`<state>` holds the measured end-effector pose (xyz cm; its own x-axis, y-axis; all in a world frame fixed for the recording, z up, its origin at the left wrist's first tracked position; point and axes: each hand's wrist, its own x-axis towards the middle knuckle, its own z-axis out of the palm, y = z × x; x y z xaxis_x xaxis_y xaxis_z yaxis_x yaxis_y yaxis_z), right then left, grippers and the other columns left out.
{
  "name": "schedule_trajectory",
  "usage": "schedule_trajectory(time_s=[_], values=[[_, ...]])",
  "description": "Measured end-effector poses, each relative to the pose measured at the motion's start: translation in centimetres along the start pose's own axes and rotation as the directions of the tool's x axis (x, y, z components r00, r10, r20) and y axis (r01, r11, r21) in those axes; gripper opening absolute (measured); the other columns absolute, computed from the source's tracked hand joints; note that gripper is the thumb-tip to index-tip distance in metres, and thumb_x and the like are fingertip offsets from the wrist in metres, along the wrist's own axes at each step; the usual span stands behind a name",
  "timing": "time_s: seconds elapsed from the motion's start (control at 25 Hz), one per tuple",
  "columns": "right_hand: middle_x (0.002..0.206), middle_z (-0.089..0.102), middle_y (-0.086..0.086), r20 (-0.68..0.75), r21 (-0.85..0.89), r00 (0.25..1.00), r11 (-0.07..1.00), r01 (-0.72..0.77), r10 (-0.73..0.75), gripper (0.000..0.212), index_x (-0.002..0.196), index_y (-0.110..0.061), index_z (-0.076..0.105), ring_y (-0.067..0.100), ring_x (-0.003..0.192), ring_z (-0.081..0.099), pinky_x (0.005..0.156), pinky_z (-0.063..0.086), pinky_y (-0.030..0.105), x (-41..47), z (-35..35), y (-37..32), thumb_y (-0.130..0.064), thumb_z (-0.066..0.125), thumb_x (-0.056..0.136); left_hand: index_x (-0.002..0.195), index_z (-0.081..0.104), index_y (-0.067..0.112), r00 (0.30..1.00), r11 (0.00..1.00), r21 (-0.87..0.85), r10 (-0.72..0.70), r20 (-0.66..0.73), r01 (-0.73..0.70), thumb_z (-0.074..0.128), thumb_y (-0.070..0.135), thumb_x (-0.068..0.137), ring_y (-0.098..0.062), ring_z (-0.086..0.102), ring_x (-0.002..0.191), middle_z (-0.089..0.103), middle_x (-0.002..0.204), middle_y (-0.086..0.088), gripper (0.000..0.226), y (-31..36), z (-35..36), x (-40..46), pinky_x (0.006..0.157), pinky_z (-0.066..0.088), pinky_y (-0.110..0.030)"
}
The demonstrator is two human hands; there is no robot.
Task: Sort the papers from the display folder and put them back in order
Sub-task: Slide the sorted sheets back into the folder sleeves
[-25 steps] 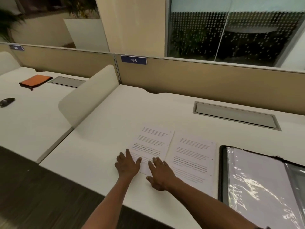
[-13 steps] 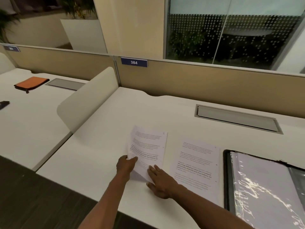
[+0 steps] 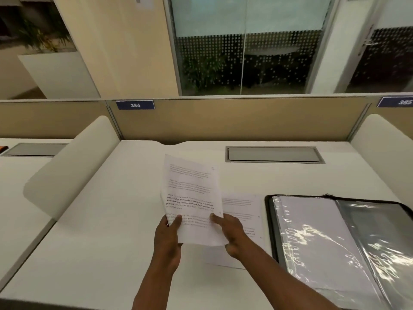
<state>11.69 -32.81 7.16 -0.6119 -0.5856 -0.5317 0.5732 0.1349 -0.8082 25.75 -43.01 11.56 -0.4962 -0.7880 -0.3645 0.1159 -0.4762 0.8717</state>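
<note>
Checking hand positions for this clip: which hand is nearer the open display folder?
Right. The right hand grips the lifted sheet's edge on the folder's side; the left hand holds the far edge.

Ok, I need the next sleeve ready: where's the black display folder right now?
The black display folder lies open on the white desk, at the right of the head view, beside the flat printed sheet.
</note>
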Motion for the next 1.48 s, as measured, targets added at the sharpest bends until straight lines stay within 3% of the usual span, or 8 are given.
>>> schedule_trajectory(time_s=[0.16, 0.36, 0.56, 0.76, 1.0, 1.16, 1.32, 1.48], values=[[0.111, 0.076, 0.008, -0.033, -0.005, 0.994, 0.994, 0.108, -0.108, 0.022, 0.11, -0.015, 0.072, 0.029, 0.1, 0.073, 0.092, 0.058, 0.049, -3.3, -6.5, -1.3, -0.005, 0.071, 0.091, 0.12, 0.064, 0.016, 0.997, 0.995, 0.096, 0.008, 0.08, -0.016, 0.065, 0.011, 0.094, -0.02, 0.073, 0.095, 0.075, 0.112, -0.004, 0.026, -2.5, 3.3, -3.8, 0.065, 0.058, -0.029], [0.109, 0.077, 0.007, -0.082, 0.013, 0.982, 0.985, 0.17, -0.169, 0.025, 0.114, -0.013, 0.07, 0.03, 0.096, 0.075, 0.087, 0.06, 0.049, -9.7, -18.3, -0.3, -0.004, 0.072, 0.09, 0.129, 0.062, 0.021, 0.973, 0.992, 0.114, -0.082, 0.214, 0.058, 0.065, 0.023, 0.092, -0.027, 0.067, 0.113, 0.071, 0.122, -0.002, 0.037, -8.8, 8.7, -9.7, 0.1, 0.05, -0.052], [0.113, 0.076, 0.007, -0.13, 0.009, 0.972, 0.98, 0.197, -0.194, 0.028, 0.117, -0.013, 0.068, 0.028, 0.1, 0.074, 0.09, 0.059, 0.048, -16.5, -31.3, 1.9, -0.006, 0.073, 0.09, 0.12, 0.066, 0.018, 0.969, 0.978, 0.207, -0.084, 0.233, 0.035, 0.067, 0.014, 0.091, -0.027, 0.069, 0.105, 0.074, 0.115, -0.004, 0.03, -16.3, 15.2, -17.1, 0.075, 0.054, -0.04], [0.11, 0.076, 0.006, -0.18, 0.062, 0.964, 0.976, 0.21, -0.196, 0.027, 0.115, -0.014, 0.068, 0.027, 0.097, 0.074, 0.087, 0.06, 0.049, -22.8, -40.9, 3.6, -0.006, 0.073, 0.089, 0.115, 0.066, 0.014, 0.956, 0.959, 0.267, -0.161, 0.245, 0.093, 0.068, 0.012, 0.09, -0.03, 0.07, 0.101, 0.077, 0.104, -0.004, 0.025, -22.6, 20.3, -24.2, 0.079, 0.057, -0.044], [0.11, 0.076, 0.007, -0.238, 0.084, 0.955, 0.976, 0.199, -0.174, 0.031, 0.118, -0.015, 0.067, 0.026, 0.095, 0.075, 0.081, 0.062, 0.045, -28.0, -47.1, 6.5, -0.008, 0.074, 0.089, 0.117, 0.065, 0.012, 0.929, 0.938, 0.327, -0.219, 0.298, 0.116, 0.07, 0.009, 0.088, -0.03, 0.072, 0.101, 0.075, 0.109, -0.008, 0.03, -26.8, 22.3, -29.6, 0.083, 0.057, -0.045], [0.11, 0.076, 0.007, -0.249, 0.109, 0.96, 0.981, 0.159, -0.128, 0.032, 0.121, -0.016, 0.066, 0.028, 0.097, 0.074, 0.083, 0.061, 0.05, -30.1, -48.8, 8.8, -0.007, 0.071, 0.09, 0.119, 0.065, 0.008, 0.92, 0.908, 0.398, -0.261, 0.293, 0.131, 0.071, 0.01, 0.088, -0.031, 0.072, 0.1, 0.075, 0.109, -0.01, 0.032, -28.8, 22.4, -31.8, 0.087, 0.058, -0.049], [0.107, 0.077, 0.007, -0.287, 0.097, 0.949, 0.982, 0.163, -0.129, 0.029, 0.119, -0.015, 0.067, 0.028, 0.095, 0.075, 0.083, 0.061, 0.05, -31.4, -50.2, 9.7, -0.005, 0.069, 0.092, 0.117, 0.066, 0.005, 0.901, 0.88, 0.457, -0.296, 0.317, 0.128, 0.07, 0.008, 0.088, -0.029, 0.073, 0.096, 0.076, 0.106, -0.01, 0.03, -30.3, 22.6, -33.3, 0.082, 0.059, -0.043], [0.108, 0.076, 0.009, -0.367, 0.085, 0.923, 0.984, 0.156, -0.115, 0.026, 0.116, -0.017, 0.066, 0.027, 0.091, 0.075, 0.078, 0.062, 0.048, -32.4, -51.8, 10.3, -0.007, 0.069, 0.092, 0.119, 0.065, 0.006, 0.861, 0.857, 0.493, -0.359, 0.36, 0.15, 0.073, 0.013, 0.087, -0.032, 0.074, 0.094, 0.076, 0.105, -0.012, 0.034, -31.1, 23.7, -33.3, 0.086, 0.059, -0.051]])
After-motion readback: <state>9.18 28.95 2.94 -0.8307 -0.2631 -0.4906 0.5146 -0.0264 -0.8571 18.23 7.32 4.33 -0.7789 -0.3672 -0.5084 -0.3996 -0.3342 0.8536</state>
